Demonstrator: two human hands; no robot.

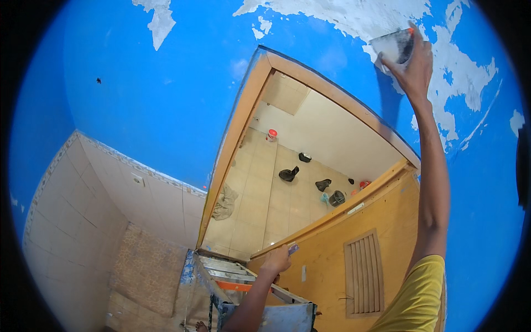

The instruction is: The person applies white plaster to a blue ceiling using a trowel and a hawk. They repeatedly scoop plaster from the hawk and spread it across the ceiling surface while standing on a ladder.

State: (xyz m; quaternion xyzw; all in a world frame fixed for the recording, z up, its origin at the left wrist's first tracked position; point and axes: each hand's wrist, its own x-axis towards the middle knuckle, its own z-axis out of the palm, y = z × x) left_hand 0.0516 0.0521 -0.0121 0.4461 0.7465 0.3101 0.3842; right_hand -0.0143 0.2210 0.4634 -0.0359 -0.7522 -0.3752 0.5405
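My right hand (416, 73) is raised high on the right, its fingers wrapped round a wide, flat scraper (391, 46). The scraper's blade lies at the blue wall (321, 41), where the paint has come off in ragged patches and pale grey plaster shows. Low in the middle, my left hand (275, 261) is closed on a small thing with a blue-purple end (293, 249); the rest of it is hidden in the fingers. That hand is beside the edge of the wooden door (326, 276), over a paint-spattered stepladder (265, 316).
A wooden door frame (229, 146) surrounds the opening below the peeled patch. Through it, a tiled floor (254, 182) holds a red-lidded tub (271, 134), black bags (289, 174), a dark bucket (336, 198) and a crumpled cloth (224, 202). Pale tiles (66, 199) cover the lower left wall.
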